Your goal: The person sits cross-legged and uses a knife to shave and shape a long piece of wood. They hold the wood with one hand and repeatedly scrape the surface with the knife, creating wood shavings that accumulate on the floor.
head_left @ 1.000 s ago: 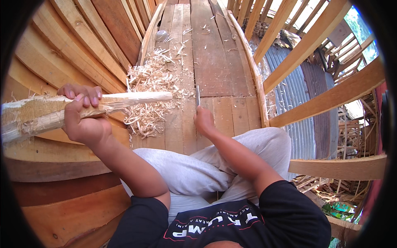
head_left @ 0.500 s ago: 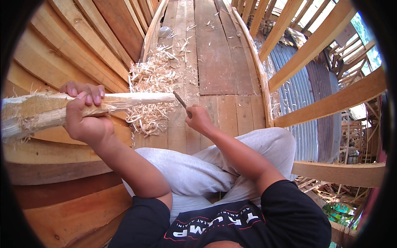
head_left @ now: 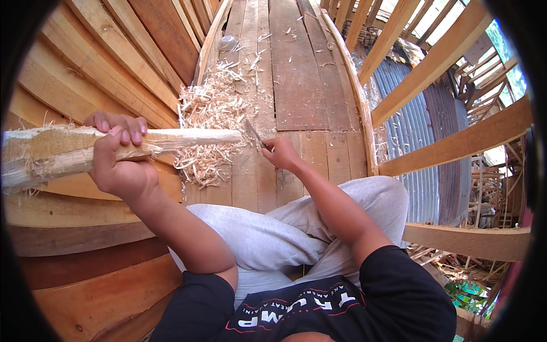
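My left hand is wrapped round a long piece of pale, roughly hewn wood. Its thick, fibrous part runs off to the left edge, and the narrower whittled end points right, over the shavings. In my right hand, the fingers are closed round a knife whose dark narrow blade points up and left. The blade stands a little right of the wood's tip, apart from it. The knife's handle is hidden in my fist.
Curled wood shavings lie heaped on the plank floor. Beyond them sits a small clear round container. A slatted wooden wall rises on the left, a timber railing on the right, with corrugated metal sheets outside it.
My right hand has moved slightly right and up with the knife, and the blade has come away from the wood's tip. The left hand and the wood have barely shifted.
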Demonstrator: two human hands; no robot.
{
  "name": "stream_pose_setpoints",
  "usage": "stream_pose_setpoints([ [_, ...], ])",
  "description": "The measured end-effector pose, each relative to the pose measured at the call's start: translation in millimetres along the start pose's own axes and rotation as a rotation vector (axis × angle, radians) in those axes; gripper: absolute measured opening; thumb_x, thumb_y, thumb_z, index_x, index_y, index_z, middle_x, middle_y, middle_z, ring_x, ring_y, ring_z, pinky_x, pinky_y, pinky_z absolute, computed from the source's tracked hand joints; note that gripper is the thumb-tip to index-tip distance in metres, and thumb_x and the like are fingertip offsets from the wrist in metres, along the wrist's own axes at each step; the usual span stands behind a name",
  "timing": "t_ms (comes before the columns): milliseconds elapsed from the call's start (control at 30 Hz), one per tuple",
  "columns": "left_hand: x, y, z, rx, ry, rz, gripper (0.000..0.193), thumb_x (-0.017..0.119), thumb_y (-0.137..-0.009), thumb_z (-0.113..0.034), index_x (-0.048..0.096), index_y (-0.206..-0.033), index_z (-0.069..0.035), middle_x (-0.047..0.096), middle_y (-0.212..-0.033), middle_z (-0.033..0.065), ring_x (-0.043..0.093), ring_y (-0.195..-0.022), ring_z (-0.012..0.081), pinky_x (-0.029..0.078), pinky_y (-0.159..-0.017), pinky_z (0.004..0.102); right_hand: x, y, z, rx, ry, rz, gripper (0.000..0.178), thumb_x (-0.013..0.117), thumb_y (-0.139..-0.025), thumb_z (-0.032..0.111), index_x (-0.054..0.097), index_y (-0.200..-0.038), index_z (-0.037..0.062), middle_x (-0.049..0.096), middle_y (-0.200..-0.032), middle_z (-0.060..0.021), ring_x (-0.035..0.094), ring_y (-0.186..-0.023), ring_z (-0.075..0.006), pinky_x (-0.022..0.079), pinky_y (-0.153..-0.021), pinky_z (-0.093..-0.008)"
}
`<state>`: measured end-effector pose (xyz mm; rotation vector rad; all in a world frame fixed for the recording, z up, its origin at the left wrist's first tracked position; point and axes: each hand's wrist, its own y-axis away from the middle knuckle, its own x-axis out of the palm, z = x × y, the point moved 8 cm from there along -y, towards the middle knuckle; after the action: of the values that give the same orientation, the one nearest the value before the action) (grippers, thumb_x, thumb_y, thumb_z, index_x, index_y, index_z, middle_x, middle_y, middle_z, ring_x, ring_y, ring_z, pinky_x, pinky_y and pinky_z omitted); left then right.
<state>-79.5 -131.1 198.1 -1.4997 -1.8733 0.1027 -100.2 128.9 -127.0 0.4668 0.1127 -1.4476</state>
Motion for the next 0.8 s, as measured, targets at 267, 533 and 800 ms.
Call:
stream_pose_setpoints([
  [267, 3, 0, 1, -0.012, 0.009, 0.001, 0.019, 0.051, -0.07, -0.005, 0.042, -0.086, -0.01, 0.038, -0.064, 0.0026, 0.039, -0.058, 0.0145, 0.036, -0.066, 0.0322, -27, -17, -16, -0.166, 0.069, -0.42, 0.028, 0.057, -0.092, 0.01, 0.065, -0.115, -0.0021, 0.065, -0.07, -0.0108, 0.062, -0.049, -0.0174, 0.052, -0.044, -0.0323],
  [533, 4, 0, 6, -0.02, 0.007, 0.009, 0.018, 0.051, -0.07, -0.005, 0.043, -0.086, -0.01, 0.037, -0.065, 0.0025, 0.038, -0.059, 0.0146, 0.035, -0.065, 0.032, -19, -23, -21, -0.132, 0.063, -0.331, 0.032, 0.058, -0.09, 0.01, 0.063, -0.119, -0.0014, 0.07, -0.097, -0.0198, 0.069, -0.086, -0.024, 0.053, -0.079, -0.0361],
  [800, 6, 0, 10, -0.021, 0.003, -0.007, 0.019, 0.051, -0.069, -0.003, 0.042, -0.085, -0.007, 0.037, -0.064, 0.0028, 0.037, -0.056, 0.0136, 0.038, -0.062, 0.0316, -24, -32, -36, -0.027, 0.122, -0.258, 0.034, 0.056, -0.088, 0.009, 0.064, -0.121, 0.0019, 0.069, -0.104, -0.0227, 0.068, -0.092, -0.0318, 0.05, -0.085, -0.0376],
])
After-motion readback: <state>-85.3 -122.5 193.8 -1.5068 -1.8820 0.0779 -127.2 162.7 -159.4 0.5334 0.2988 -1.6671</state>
